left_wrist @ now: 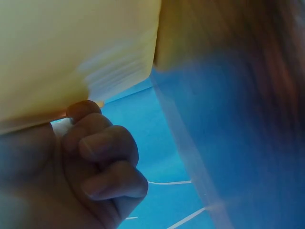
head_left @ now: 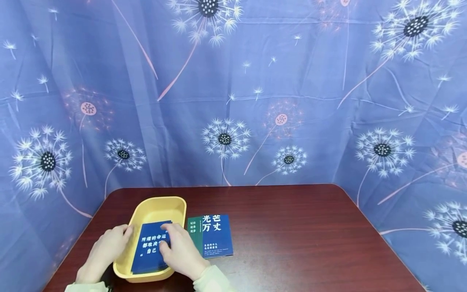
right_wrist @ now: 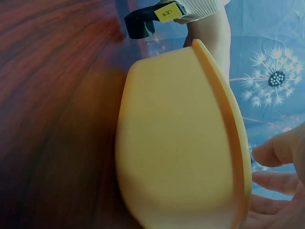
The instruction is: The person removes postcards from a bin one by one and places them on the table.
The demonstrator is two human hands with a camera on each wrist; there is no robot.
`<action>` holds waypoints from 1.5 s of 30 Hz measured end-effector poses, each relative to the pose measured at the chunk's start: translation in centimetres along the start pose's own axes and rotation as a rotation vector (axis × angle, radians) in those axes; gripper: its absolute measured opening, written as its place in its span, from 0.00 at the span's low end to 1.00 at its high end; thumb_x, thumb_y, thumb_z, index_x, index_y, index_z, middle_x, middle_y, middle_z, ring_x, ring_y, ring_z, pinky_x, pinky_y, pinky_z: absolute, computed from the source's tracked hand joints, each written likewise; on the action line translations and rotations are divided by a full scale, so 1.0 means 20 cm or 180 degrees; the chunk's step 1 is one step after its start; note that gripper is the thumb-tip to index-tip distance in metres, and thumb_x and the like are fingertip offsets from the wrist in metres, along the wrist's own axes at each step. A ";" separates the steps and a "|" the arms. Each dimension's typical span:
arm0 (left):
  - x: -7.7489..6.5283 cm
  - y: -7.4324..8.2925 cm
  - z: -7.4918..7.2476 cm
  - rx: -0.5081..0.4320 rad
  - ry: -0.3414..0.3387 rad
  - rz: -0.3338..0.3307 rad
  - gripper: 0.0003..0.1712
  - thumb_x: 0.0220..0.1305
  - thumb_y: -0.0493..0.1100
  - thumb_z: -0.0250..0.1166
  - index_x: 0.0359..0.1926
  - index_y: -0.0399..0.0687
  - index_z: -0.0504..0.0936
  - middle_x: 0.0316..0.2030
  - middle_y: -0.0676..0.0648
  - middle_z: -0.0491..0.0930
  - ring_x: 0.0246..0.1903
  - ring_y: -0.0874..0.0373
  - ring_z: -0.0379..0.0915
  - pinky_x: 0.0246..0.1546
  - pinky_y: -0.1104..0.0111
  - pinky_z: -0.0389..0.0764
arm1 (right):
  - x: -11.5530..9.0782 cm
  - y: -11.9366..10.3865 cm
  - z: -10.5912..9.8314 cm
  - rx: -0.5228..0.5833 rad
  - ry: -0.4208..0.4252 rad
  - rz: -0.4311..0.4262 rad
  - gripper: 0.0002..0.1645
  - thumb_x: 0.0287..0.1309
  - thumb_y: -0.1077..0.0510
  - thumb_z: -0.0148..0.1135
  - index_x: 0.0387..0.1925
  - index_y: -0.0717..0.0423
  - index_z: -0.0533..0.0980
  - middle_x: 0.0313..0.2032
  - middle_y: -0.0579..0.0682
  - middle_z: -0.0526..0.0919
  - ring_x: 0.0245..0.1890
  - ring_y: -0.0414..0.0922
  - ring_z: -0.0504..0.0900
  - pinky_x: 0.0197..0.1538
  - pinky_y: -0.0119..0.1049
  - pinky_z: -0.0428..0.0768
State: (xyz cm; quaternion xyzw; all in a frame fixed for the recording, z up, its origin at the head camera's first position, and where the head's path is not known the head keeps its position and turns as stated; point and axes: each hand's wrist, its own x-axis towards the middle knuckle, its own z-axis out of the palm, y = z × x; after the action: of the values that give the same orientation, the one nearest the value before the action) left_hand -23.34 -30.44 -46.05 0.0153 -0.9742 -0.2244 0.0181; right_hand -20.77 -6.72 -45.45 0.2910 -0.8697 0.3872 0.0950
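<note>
Head view: a yellow tub (head_left: 157, 211) near the left front of the dark wooden table (head_left: 292, 243), with a dark blue booklet (head_left: 151, 247) printed in white characters lying inside, tilted against the near wall. Left hand (head_left: 106, 251) at the tub's left rim, fingertips curled over the edge and touching the booklet's left side. Right hand (head_left: 182, 251) laid on the booklet's right edge, fingers bent over it — holding it from that side. Just right of the tub, flat on the table and touching or nearly touching the tub wall, a second booklet (head_left: 213, 235), blue with a green strip along its left edge. All round, a blue cloth backdrop (head_left: 292, 101) with dandelion prints.

Left wrist view: blurred and very close. Left hand (left_wrist: 95, 162) with fingers curled, knuckles pressed up under the yellow tub wall (left_wrist: 71, 47); blue cloth behind.

Right wrist view: outside of the yellow tub (right_wrist: 176, 152) seen from the table side, rim standing toward the right. Right hand's fingers (right_wrist: 281, 148) just past the rim, loosely spread. Far beyond, a sleeve and a black wrist mount with a yellow label (right_wrist: 164, 13).
</note>
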 end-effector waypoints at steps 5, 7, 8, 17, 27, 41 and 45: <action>0.00 0.00 0.00 -0.0019 -0.0033 -0.0023 0.28 0.76 0.52 0.42 0.52 0.34 0.79 0.37 0.34 0.81 0.35 0.41 0.79 0.31 0.45 0.74 | 0.05 -0.03 0.04 -0.0533 -0.0268 -0.0085 0.20 0.63 0.55 0.60 0.55 0.55 0.76 0.50 0.46 0.78 0.50 0.36 0.76 0.54 0.28 0.72; 0.00 0.00 0.00 -0.0024 -0.0053 -0.0030 0.28 0.76 0.52 0.43 0.52 0.34 0.79 0.37 0.34 0.80 0.34 0.42 0.79 0.31 0.45 0.74 | 0.07 -0.05 0.07 -0.0871 -0.0413 -0.0090 0.19 0.62 0.54 0.61 0.53 0.55 0.77 0.47 0.47 0.78 0.46 0.36 0.77 0.51 0.27 0.74; 0.00 0.00 0.00 -0.0019 -0.0059 -0.0031 0.28 0.76 0.52 0.43 0.52 0.34 0.79 0.37 0.33 0.80 0.34 0.42 0.79 0.31 0.46 0.74 | 0.09 -0.06 0.09 -0.1075 -0.0486 -0.0095 0.19 0.61 0.53 0.62 0.52 0.54 0.77 0.46 0.47 0.78 0.45 0.37 0.77 0.50 0.28 0.74; 0.00 0.00 0.00 -0.0013 -0.0078 0.0011 0.29 0.77 0.53 0.42 0.51 0.35 0.79 0.38 0.32 0.81 0.35 0.41 0.79 0.30 0.47 0.74 | 0.13 -0.13 0.29 -0.2241 -0.1055 0.0774 0.31 0.57 0.33 0.62 0.57 0.43 0.74 0.53 0.46 0.75 0.54 0.45 0.73 0.51 0.38 0.74; 0.00 0.01 -0.02 0.0010 -0.0099 -0.0015 0.31 0.77 0.56 0.40 0.48 0.36 0.80 0.35 0.35 0.80 0.33 0.44 0.77 0.29 0.48 0.73 | 0.20 -0.14 0.35 -0.2260 -0.1083 0.1556 0.52 0.54 0.20 0.47 0.74 0.39 0.57 0.72 0.52 0.58 0.72 0.52 0.54 0.66 0.41 0.62; 0.01 -0.01 0.00 0.0003 -0.0057 -0.0045 0.30 0.77 0.56 0.41 0.50 0.35 0.80 0.37 0.33 0.80 0.34 0.41 0.79 0.29 0.47 0.73 | 0.22 -0.13 0.37 -0.2202 -0.0901 0.1712 0.59 0.41 0.20 0.62 0.72 0.38 0.59 0.63 0.54 0.71 0.68 0.55 0.62 0.66 0.43 0.62; 0.01 -0.02 0.00 0.0019 -0.0044 -0.0061 0.30 0.77 0.55 0.41 0.51 0.35 0.79 0.39 0.31 0.80 0.37 0.38 0.79 0.30 0.45 0.74 | 0.22 -0.13 0.37 -0.2118 -0.0685 0.1636 0.61 0.34 0.23 0.71 0.70 0.42 0.63 0.58 0.53 0.72 0.60 0.50 0.69 0.63 0.42 0.65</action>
State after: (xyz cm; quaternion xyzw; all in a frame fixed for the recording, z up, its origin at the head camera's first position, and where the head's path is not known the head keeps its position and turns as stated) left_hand -23.51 -30.70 -46.23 0.0232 -0.9748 -0.2218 0.0092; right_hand -22.37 -15.39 -47.33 0.0573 -0.9963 0.0642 -0.0071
